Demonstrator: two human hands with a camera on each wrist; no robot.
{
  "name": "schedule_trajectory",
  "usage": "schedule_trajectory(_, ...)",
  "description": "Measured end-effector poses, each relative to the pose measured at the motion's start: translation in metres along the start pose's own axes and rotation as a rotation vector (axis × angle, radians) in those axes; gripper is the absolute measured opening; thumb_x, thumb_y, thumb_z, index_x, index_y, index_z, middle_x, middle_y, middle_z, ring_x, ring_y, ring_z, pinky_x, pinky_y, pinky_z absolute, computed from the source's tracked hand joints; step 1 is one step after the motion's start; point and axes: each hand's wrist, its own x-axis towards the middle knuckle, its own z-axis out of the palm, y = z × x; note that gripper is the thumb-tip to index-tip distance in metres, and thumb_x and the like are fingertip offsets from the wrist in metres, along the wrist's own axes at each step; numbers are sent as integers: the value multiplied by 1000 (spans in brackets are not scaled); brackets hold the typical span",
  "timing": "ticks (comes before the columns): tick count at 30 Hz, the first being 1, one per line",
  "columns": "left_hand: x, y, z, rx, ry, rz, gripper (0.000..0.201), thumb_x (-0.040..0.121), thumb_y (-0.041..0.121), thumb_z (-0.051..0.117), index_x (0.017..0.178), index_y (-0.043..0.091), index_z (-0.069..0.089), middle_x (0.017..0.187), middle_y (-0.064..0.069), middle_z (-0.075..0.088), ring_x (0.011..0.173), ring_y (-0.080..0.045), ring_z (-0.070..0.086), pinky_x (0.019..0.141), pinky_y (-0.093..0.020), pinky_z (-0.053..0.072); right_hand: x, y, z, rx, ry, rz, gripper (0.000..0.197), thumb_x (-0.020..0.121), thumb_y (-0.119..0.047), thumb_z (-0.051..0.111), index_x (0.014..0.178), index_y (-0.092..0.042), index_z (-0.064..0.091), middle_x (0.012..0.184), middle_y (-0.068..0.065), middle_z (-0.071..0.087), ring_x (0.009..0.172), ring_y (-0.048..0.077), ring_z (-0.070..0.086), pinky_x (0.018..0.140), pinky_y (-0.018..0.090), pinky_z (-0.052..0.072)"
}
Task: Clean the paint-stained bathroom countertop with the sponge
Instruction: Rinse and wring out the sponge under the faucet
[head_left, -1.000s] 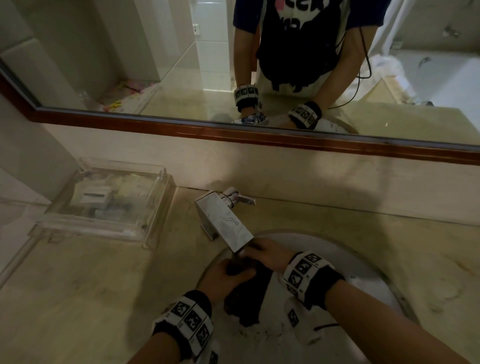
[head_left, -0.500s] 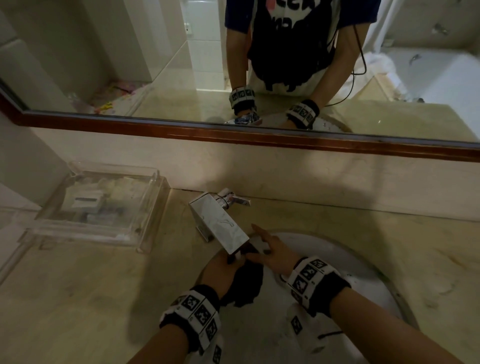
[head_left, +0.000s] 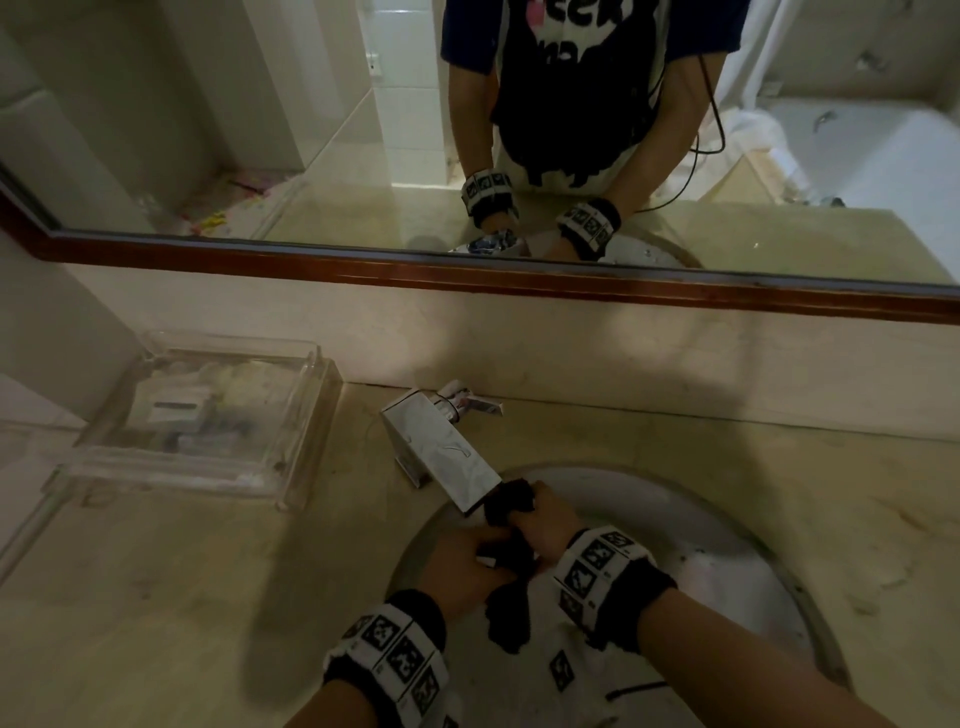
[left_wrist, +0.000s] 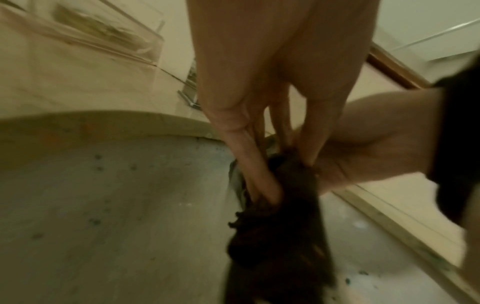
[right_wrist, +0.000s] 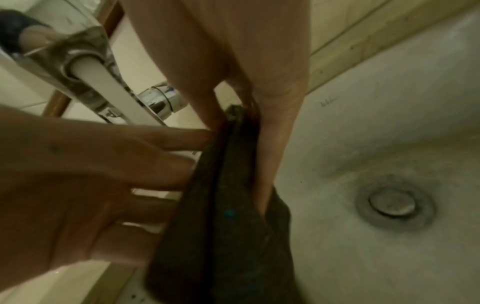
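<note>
- Both hands meet over the sink (head_left: 727, 525), just under the tap (head_left: 452, 462) spout.
- The sponge (head_left: 511, 613) is a dark, limp, ragged piece held between the two hands above the basin; its lower end hangs free toward the sink floor.
- Left hand (head_left: 465, 564): fingers (left_wrist: 262, 185) curled into the sponge's upper part and holding it, as the left wrist view shows.
- Right hand (head_left: 545, 525): fingers (right_wrist: 275, 156) closed on the sponge's top end, right by the spout's tip; the right wrist view shows the thumb side pressed down along the dark material.
- A small blue-green speck sits on the sponge in the right wrist view.
- The sink wall carries scattered dark flecks; the drain (right_wrist: 393, 202) lies in the basin to the right of the hanging sponge.
- The table (head_left: 182, 597) around the sink is beige stone with faint smudges.
- A clear tray (head_left: 306, 457) sits on the table left of the tap, well apart from the hands.
- A mirror (head_left: 571, 280) with a brown frame runs along the wall behind the tap.
</note>
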Motion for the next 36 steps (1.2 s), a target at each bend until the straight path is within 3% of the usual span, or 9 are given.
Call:
schedule_trajectory(2,-2,-2,-7,-185,58,-54,9,89,10,59,88,18,63,89,0,65,83,-19,64,73,-34,57,0,2,1,46,10,-6,30,95,-13,43,124,-5,42,129,20,51,119,35,52,103,43,43)
schedule_trajectory(5,2,-10,-15,-385,209,-121,10,94,25,52,101,17,54,92,-7,64,76,-24,64,63,-32,56,1,2,-1,416,-37,104,20,90,-5,45,109,-11,43,112,15,51,111,38,53,94,55,48)
schedule_trajectory(11,12,-26,-12,-205,107,41,63,53,72,65,110,48,52,116,16,63,110,-10,61,99,-31,48,-1,-3,-7,951,-208,357,11,87,-3,39,87,-4,50,91,14,52,78,28,50,67,40,46)
schedule_trajectory(14,18,-29,-16,-131,16,59,78,43,67,77,114,42,53,121,10,63,113,-12,60,104,-36,47,1,-3,-12,706,-184,234,10,88,-1,46,88,-10,52,99,14,54,89,29,54,81,46,50)
schedule_trajectory(18,12,-23,-16,24,11,47,97,45,66,75,128,25,49,125,4,58,116,-15,56,105,-33,43,1,1,-9,-1,-67,-75,49,89,-19,53,136,-14,38,128,17,51,114,35,54,94,43,49)
schedule_trajectory(21,11,-18,-15,-21,145,-18,56,78,28,72,127,12,51,121,-4,59,99,-14,58,88,-23,41,-5,-4,0,-415,-67,-279,52,92,-18,46,143,-17,33,140,15,41,127,32,41,105,35,39)
schedule_trajectory(28,19,-10,-16,140,147,-26,36,90,26,57,123,11,54,127,-11,60,103,-22,58,88,-26,43,-14,-24,-1,-404,111,-470,34,87,-27,52,104,0,62,109,16,56,103,30,52,80,31,42)
schedule_trajectory(31,19,-6,-10,287,120,5,38,98,22,43,133,7,42,138,-11,49,124,-23,50,101,-24,36,-17,-28,-8,-229,85,-392,18,80,-24,66,73,-15,52,75,1,55,83,21,55,63,21,36)
schedule_trajectory(36,21,-4,-7,268,109,-24,42,98,23,43,137,7,38,142,-10,45,129,-22,46,98,-21,35,-12,-30,-2,-209,29,-233,41,76,-32,69,51,-17,41,56,-4,42,44,5,45,44,9,34)
